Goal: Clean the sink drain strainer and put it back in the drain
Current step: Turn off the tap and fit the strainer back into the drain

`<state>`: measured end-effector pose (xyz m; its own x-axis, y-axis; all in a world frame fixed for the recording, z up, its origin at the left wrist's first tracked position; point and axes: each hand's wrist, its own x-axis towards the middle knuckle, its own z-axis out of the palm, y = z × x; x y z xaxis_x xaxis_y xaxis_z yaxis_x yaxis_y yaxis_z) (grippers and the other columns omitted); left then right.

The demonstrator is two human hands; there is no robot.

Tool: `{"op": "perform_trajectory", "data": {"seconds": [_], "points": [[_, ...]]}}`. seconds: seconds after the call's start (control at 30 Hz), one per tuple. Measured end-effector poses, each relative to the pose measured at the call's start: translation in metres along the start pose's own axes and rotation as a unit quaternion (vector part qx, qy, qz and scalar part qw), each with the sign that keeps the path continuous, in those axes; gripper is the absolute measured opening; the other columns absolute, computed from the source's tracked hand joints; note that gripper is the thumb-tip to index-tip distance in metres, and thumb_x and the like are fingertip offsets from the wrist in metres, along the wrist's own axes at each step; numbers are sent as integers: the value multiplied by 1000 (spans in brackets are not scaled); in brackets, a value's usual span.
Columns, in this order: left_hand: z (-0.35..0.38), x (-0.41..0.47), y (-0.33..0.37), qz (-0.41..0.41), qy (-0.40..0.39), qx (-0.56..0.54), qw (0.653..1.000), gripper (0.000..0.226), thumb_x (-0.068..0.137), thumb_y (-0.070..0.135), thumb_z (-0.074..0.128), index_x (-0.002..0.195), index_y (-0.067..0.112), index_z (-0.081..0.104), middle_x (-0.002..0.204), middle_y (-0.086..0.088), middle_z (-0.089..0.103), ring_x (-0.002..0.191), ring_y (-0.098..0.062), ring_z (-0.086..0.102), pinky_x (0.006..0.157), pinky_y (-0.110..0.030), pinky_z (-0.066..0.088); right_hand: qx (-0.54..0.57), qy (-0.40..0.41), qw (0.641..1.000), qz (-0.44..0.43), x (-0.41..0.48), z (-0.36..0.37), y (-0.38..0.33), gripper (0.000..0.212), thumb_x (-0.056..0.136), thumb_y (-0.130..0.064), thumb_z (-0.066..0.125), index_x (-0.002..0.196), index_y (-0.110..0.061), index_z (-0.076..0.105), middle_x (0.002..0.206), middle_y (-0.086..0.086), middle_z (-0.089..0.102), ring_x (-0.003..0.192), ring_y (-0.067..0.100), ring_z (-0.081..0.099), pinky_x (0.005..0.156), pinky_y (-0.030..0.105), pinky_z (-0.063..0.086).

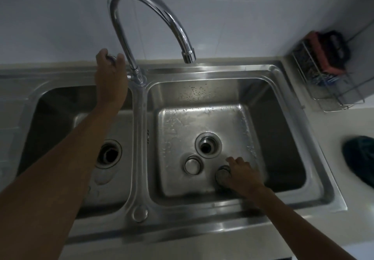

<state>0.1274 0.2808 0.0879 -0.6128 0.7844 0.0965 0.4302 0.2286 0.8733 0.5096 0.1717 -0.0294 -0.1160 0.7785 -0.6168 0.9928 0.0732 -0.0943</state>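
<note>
So the left hand [110, 71] is up at the back of the stainless steel double-bowl sink [315, 170], fingers wrapped around the round chrome tap handle [111, 58] at the foot of the tall curved chrome gooseneck faucet [153, 17]. No water is coming out of the spout as far as I can see, though the floor of the right bowl looks wet. Down in that bowl the right hand [241, 173] is closed around the small round metal drain strainer [222, 175], which sits low, at or just above the bowl floor near the front, beside a flat round steel stopper cap [192, 165]. The open drain hole [208, 145] is just behind both of them, with nothing in it. My guess is the rinse is about to start or just finished, can't tell which. What could go wrong: the spout points at the back half of the bowl, so if the tap opens hard the stream misses the strainer and splashes off the steel instead. Wet metal is slick too, so a loose hold could drop it. And with the drain uncovered, any gunk knocked loose goes straight down the pipe. It's also pretty dim, so leftover grime would be easy to miss.
</note>
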Motion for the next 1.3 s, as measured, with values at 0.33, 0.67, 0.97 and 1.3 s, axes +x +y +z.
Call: {"op": "perform_trajectory", "data": {"seconds": [0.33,0.67,0.97,1.3], "points": [[68,-189,-27,120,-241,146,952,84,93,64,57,159,26,22,165,-1,33,152,-18,30,124,-42,25,-27,-44,998,-21,21,17,-1,66,90,-43,68,143,-23,35,133,14,47,114,39,62,87,42,50],[137,-218,-81,202,-411,290,840,101,86,74,56,160,15,23,166,-6,30,152,-23,29,124,-41,24,-35,-20,999,-30,44,24,9,59,96,-50,59,141,-18,38,128,13,55,113,36,63,80,39,45],[164,-200,-96,221,-395,351,820,121,64,97,42,155,19,34,160,-3,37,148,-27,33,121,-56,19,68,83,991,-84,95,-12,7,77,80,-39,79,142,-9,44,134,17,52,116,41,58,95,47,53],[169,-195,-105,184,-377,362,833,124,59,100,30,156,24,30,157,-2,40,143,-25,37,118,-54,20,56,68,988,-127,123,7,-22,81,82,-41,81,146,-11,43,140,15,46,114,38,61,89,42,53]]}}
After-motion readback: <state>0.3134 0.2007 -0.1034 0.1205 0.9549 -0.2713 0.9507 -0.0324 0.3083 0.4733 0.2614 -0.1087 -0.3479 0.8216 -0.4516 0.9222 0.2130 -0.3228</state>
